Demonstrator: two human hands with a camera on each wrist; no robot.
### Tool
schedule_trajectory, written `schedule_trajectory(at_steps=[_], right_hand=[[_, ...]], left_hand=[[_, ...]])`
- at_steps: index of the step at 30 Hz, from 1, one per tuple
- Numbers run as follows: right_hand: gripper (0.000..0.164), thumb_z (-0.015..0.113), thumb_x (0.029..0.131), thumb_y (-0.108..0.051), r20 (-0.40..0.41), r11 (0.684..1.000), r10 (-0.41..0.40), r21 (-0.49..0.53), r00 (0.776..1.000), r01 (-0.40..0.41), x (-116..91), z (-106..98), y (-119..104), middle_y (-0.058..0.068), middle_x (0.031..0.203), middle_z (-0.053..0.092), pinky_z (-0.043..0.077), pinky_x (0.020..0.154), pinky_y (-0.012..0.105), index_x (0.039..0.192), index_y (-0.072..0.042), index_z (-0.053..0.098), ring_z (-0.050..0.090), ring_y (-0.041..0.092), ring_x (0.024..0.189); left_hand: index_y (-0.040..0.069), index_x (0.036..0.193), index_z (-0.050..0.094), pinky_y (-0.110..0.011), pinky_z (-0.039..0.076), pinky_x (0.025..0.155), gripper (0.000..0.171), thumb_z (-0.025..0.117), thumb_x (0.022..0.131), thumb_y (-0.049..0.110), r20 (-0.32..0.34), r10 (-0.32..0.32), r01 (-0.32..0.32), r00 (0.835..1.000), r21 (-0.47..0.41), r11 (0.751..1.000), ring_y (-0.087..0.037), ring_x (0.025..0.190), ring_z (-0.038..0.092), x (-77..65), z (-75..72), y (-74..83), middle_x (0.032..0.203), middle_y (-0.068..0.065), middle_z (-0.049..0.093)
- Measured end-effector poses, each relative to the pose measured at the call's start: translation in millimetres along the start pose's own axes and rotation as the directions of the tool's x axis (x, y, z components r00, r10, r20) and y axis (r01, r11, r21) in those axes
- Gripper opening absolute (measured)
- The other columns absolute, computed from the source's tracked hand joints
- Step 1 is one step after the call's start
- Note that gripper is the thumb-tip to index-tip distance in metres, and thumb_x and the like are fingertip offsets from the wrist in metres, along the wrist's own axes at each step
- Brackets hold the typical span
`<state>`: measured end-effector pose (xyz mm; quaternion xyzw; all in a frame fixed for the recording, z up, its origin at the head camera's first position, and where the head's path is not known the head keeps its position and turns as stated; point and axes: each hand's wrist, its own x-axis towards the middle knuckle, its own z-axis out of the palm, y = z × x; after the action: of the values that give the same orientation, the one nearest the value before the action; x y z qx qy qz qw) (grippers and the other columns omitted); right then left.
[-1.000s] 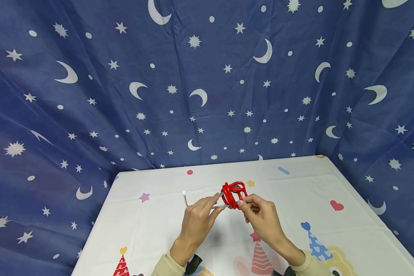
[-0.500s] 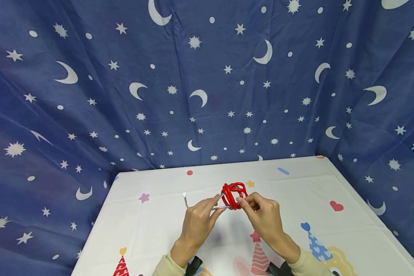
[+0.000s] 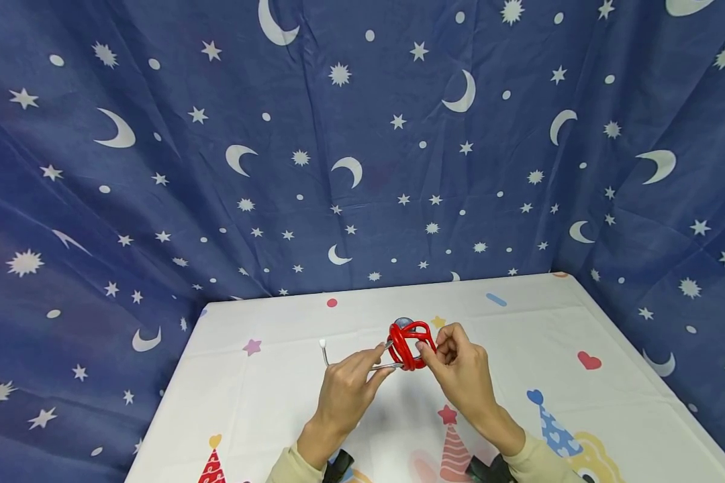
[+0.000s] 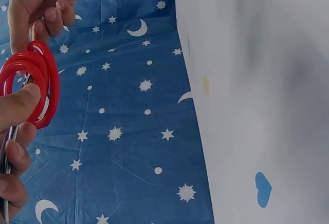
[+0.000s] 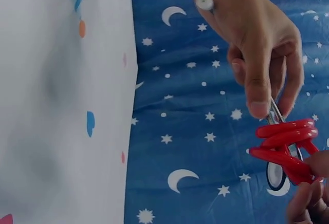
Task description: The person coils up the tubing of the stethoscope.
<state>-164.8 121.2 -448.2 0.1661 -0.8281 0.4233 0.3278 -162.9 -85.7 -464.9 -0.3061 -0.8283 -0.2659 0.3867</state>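
Note:
A stethoscope with red tubing [image 3: 401, 347] is held above the table, its tubing wound in several loops around the metal ear tubes [image 3: 383, 366]. My left hand [image 3: 344, 392] pinches those ear tubes just left of the loops. One white ear tip [image 3: 322, 343] sticks out past that hand; the other is hidden in the head view. With thumb and fingers, my right hand [image 3: 466, 379] grips the right side of the red loops. The round chest piece [image 3: 404, 323] shows at the top of the coil, and in the right wrist view the chest piece [image 5: 275, 176] hangs beside the loops.
A white tablecloth [image 3: 266, 402] printed with party hats, stars and hearts covers the table. Behind and at both sides hangs a dark blue curtain [image 3: 380, 255] with moons and stars.
The chest piece has come into clearer view above the loops. My right hand's fingers have shifted upward a little on the tubing, while my left hand stays nearly still.

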Motion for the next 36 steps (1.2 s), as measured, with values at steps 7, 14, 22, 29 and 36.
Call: schedule_trajectory(at_steps=[7, 14, 22, 29, 36], right_hand=[[0.025, 0.081, 0.078, -0.004, 0.013, 1.000, 0.024, 0.001, 1.000, -0.024, 2, 3, 6, -0.012, 0.057, 0.048, 0.035, 0.044, 0.011, 0.091, -0.005, 0.059, 0.039, -0.004, 0.050], [0.025, 0.079, 0.082, -0.011, 0.091, 0.996, 0.076, 0.041, 0.993, -0.080, 2, 7, 16, -0.008, 0.064, 0.055, 0.045, 0.049, 0.017, 0.093, -0.006, 0.056, 0.047, 0.000, 0.055], [0.035, 0.076, 0.086, -0.016, 0.218, 0.963, 0.185, 0.154, 0.958, -0.221, 4, 8, 20, 0.003, 0.088, 0.067, 0.054, 0.055, 0.022, 0.114, -0.007, 0.057, 0.061, 0.006, 0.071], [0.045, 0.075, 0.086, -0.013, 0.329, 0.901, 0.297, 0.215, 0.896, -0.377, 6, 12, 28, 0.011, 0.099, 0.066, 0.055, 0.052, 0.023, 0.125, -0.007, 0.054, 0.066, 0.015, 0.077], [0.040, 0.075, 0.087, -0.012, 0.406, 0.848, 0.376, 0.211, 0.833, -0.487, 4, 22, 42, 0.011, 0.098, 0.065, 0.053, 0.050, 0.027, 0.122, -0.011, 0.056, 0.065, 0.012, 0.072]], left_hand=[[0.007, 0.113, 0.072, -0.020, 0.058, 0.065, 0.045, 0.087, 0.072, 0.019, 0.015, -0.016, 0.016, 1.000, -0.002, 1.000, -0.009, 0.073, 0.072, -0.7, 2.9, 0.2, 0.086, -0.001, 0.076], [0.009, 0.109, 0.072, -0.011, 0.046, 0.052, 0.045, 0.088, 0.070, 0.021, 0.025, -0.023, 0.023, 0.999, 0.013, 1.000, -0.002, 0.057, 0.057, -0.6, 7.9, -4.9, 0.077, 0.005, 0.071], [0.010, 0.110, 0.071, -0.009, 0.043, 0.054, 0.043, 0.088, 0.072, 0.021, 0.086, -0.102, 0.104, 0.991, -0.017, 0.994, -0.001, 0.058, 0.056, -1.2, 10.7, -9.6, 0.083, 0.005, 0.072], [0.012, 0.113, 0.070, -0.018, 0.053, 0.067, 0.041, 0.085, 0.076, 0.016, 0.183, -0.153, 0.168, 0.971, -0.072, 0.983, -0.005, 0.076, 0.068, -3.4, 14.7, -20.3, 0.096, 0.004, 0.073], [0.016, 0.115, 0.070, -0.026, 0.054, 0.074, 0.039, 0.083, 0.079, 0.020, 0.250, -0.230, 0.251, 0.941, -0.052, 0.967, -0.008, 0.082, 0.068, -8.9, 21.5, -29.3, 0.095, 0.005, 0.072]])
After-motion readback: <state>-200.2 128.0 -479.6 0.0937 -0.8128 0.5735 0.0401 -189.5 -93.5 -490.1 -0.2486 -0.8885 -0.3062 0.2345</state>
